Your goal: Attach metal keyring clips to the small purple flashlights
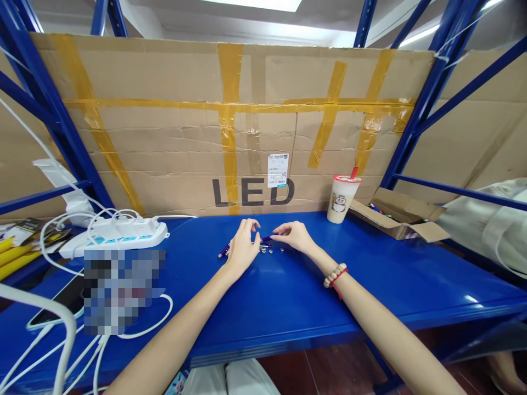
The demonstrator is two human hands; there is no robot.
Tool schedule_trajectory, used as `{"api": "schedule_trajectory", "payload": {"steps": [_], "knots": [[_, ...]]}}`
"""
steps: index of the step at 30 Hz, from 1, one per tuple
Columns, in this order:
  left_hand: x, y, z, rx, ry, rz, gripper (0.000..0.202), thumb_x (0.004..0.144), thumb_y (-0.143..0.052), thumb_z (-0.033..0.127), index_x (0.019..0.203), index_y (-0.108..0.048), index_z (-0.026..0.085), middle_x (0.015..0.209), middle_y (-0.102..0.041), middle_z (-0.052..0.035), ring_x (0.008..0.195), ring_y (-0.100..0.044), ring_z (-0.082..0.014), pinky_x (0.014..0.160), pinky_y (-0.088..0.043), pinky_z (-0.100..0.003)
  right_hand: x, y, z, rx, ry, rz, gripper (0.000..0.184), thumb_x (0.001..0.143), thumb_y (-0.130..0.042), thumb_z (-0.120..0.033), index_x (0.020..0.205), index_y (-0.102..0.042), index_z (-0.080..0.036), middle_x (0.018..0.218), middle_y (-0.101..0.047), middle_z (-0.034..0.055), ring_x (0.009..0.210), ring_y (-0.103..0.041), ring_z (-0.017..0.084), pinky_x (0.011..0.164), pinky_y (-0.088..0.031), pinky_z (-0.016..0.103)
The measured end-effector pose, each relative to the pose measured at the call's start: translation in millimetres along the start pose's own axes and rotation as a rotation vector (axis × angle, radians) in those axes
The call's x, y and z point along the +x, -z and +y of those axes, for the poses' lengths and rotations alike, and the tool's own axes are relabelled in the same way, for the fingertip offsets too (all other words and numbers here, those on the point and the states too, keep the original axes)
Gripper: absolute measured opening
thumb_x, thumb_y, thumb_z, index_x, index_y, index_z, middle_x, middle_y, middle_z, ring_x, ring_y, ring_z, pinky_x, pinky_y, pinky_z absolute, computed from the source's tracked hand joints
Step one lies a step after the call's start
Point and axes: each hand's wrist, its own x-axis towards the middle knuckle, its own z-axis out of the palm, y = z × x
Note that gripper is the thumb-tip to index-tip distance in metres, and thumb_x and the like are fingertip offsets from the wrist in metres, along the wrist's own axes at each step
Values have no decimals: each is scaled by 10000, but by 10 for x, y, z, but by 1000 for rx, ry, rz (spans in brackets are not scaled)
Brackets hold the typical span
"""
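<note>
Over the middle of the blue table, my left hand [244, 244] has its fingers curved, with a gap between thumb and forefinger and nothing seen in it. A slim dark purple metal tube [223, 252] lies by its outer side, partly hidden behind the hand. My right hand [295, 237], wearing a beaded bracelet [335, 275] and red cord, pinches a short dark purple tube [267, 238] by its right end. Just below, between the hands, are small silver pieces [263, 249]. One round silver piece [282, 249] sits apart, under my right fingers.
A drink cup [343, 202] with a red straw stands at the back right, beside an opened cardboard box [397, 216]. To the left are a white power strip [119, 233], a phone [61, 302] and tangled white cables. A cardboard wall [177, 159] closes off the back.
</note>
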Motion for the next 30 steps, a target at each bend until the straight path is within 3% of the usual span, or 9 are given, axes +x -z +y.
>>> {"api": "schedule_trajectory", "payload": {"steps": [2,5,10,14,17,20,23,27,30], "knots": [[0,-8,-38,63,-46,-57,203,797,-445,124,974,-472,219,904,-518,-8,810,-542,-131,631,-410,-230,-24,-32,-73,57,156,73,250,631,-716,-282,849,-701,-160,808,-694,39,668,-611,131,615,-470,221],[-1,-35,-103,137,-83,-133,248,783,-474,100,1001,-474,218,892,-540,-7,876,-537,-151,702,-419,-254,-72,-70,-211,167,305,82,263,657,-669,-186,920,-685,-174,835,-678,33,714,-605,127,552,-468,196],[1,-77,-165,127,-55,-180,194,789,-552,179,973,-500,212,846,-567,6,850,-547,-160,689,-415,-257,-134,-97,-344,212,419,89,198,704,-620,-157,885,-692,-194,848,-657,38,751,-597,127,511,-460,181],[9,-60,-161,89,-61,-151,209,807,-545,182,1010,-534,232,875,-567,9,877,-554,-143,693,-421,-233,-154,-101,-390,256,456,44,105,717,-636,-207,803,-691,-182,855,-658,50,751,-605,136,507,-467,192],[34,-21,-161,123,-65,-113,148,835,-522,230,964,-594,240,947,-559,-2,904,-548,-141,691,-429,-228,-127,-64,-393,266,394,70,145,714,-659,-285,801,-681,-171,843,-663,50,736,-610,141,510,-463,201],[78,40,-170,171,-68,-87,134,830,-545,286,910,-635,228,963,-576,-11,906,-538,-149,743,-432,-246,-63,46,-314,207,258,247,241,756,-617,-370,883,-670,-172,850,-677,46,747,-612,149,587,-472,231],[113,109,-169,238,-172,-158,133,823,-558,257,919,-646,230,936,-612,-15,890,-525,-161,783,-421,-272,-11,198,-163,31,101,392,250,820,-525,-370,921,-658,-184,894,-680,39,757,-609,150,676,-468,265],[90,143,-122,266,-402,-385,151,796,-595,277,928,-658,237,891,-628,-31,862,-527,-180,762,-412,-283,-20,315,-13,-358,-140,183,142,751,-601,-279,860,-674,-226,883,-687,10,779,-612,163,642,-432,255],[42,117,-89,213,-434,-474,126,756,-643,262,878,-669,245,883,-634,-31,872,-539,-179,745,-406,-264,-53,311,-9,-477,-242,71,139,730,-632,-320,826,-689,-237,870,-692,22,831,-617,183,611,-412,241]]}}
